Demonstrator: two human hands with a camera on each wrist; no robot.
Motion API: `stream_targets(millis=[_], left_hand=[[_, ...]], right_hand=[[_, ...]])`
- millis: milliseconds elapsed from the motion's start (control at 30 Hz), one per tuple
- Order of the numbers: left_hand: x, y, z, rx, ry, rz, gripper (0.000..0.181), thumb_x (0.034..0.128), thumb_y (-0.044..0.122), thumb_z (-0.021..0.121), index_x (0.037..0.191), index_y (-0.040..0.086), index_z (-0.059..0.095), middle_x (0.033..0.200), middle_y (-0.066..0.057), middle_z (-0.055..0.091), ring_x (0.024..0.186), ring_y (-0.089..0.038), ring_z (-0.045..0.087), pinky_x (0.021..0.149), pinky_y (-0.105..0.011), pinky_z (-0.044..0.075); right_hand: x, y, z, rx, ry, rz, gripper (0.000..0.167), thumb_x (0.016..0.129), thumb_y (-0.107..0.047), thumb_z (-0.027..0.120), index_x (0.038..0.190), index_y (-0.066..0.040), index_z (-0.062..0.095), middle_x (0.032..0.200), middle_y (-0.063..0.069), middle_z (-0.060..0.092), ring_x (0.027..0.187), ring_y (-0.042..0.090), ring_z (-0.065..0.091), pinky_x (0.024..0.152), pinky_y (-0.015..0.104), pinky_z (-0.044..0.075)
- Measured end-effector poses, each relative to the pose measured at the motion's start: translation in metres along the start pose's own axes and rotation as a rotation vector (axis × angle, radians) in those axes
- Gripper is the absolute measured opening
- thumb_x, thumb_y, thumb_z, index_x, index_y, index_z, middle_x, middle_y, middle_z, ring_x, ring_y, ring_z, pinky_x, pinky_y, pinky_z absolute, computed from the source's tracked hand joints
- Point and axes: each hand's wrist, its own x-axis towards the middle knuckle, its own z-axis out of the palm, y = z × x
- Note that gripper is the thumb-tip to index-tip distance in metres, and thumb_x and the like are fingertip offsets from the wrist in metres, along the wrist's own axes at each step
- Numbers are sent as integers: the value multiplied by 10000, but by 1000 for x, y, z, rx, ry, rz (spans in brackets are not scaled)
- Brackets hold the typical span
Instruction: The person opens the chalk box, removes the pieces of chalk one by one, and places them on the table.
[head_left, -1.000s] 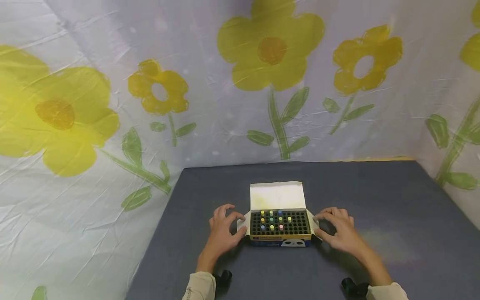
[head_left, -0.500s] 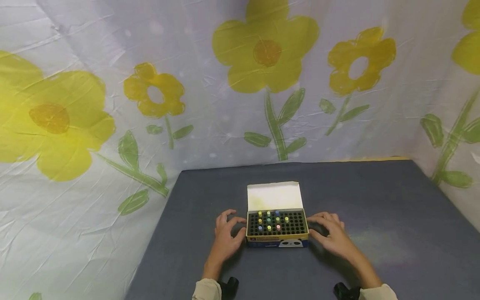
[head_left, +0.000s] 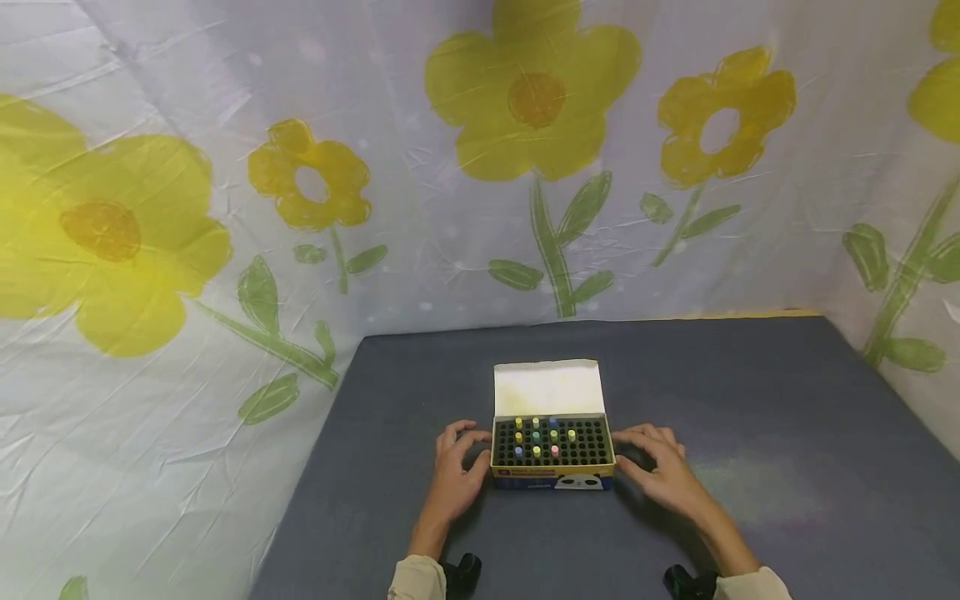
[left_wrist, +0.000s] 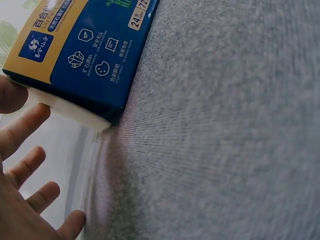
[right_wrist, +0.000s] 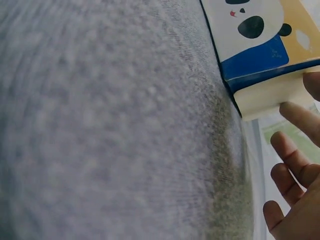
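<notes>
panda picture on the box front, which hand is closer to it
Right. The right hand is at the right end of the box, beside the panda picture; the left hand is at the opposite end, farther from it.

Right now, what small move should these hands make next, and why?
Perhaps free the right hand to pinch the pink stick: its end shows in the open box, the lid is raised behind, and that hand merely touches one end. The left hand, at the other end, could steady things.
</notes>
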Motion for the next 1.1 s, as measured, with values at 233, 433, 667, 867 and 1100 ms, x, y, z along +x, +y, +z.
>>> stream_targets(millis=[233, 433, 667, 867, 1100], left_hand=[[0, -4, 2, -33, 51, 7, 215, 956, 152, 646, 1125, 265, 718, 1583, -95, 401, 1466, -370, 311, 1077, -691, 298], [3, -2, 2, -44, 57, 63, 265, 979, 202, 639, 1234, 247, 697, 1568, -113, 448, 1471, -387, 325, 1054, -696, 185], [6, 0, 5, -40, -9, 69, 417, 983, 354, 646, 1393, 286, 618, 1571, -101, 460, 1472, -367, 341, 1042, -678, 214], [8, 1, 8, -11, -42, 58, 491, 969, 406, 655, 1447, 340, 566, 1554, -40, 493, 1473, -318, 356, 1058, -657, 239], [9, 0, 10, -7, -92, 10, 536, 962, 459, 650, 1477, 409, 511, 1519, 14, 533, 1420, -308, 440, 1096, -638, 233]], right_hand=[[-1, 3, -8, 21, 50, -15, 266, 901, -133, 758, 1165, -121, 734, 1164, 92, 648, 1064, 233, 416, 846, 446, 220], [-5, 5, -14, 13, 112, -48, 274, 882, -113, 774, 1153, -103, 734, 1155, 91, 650, 1035, 96, 360, 833, 419, 200], [-10, 4, -17, 1, 175, -62, 302, 848, -97, 791, 1142, -67, 729, 1127, 102, 652, 1042, -9, 319, 832, 420, 201], [-12, 0, -18, -3, 195, -72, 323, 820, -92, 807, 1132, -63, 728, 1112, 99, 655, 1049, -3, 318, 836, 421, 191], [-12, -2, -20, 11, 223, -114, 378, 780, -47, 822, 1145, -69, 724, 1106, 90, 658, 1039, -11, 323, 838, 413, 185]])
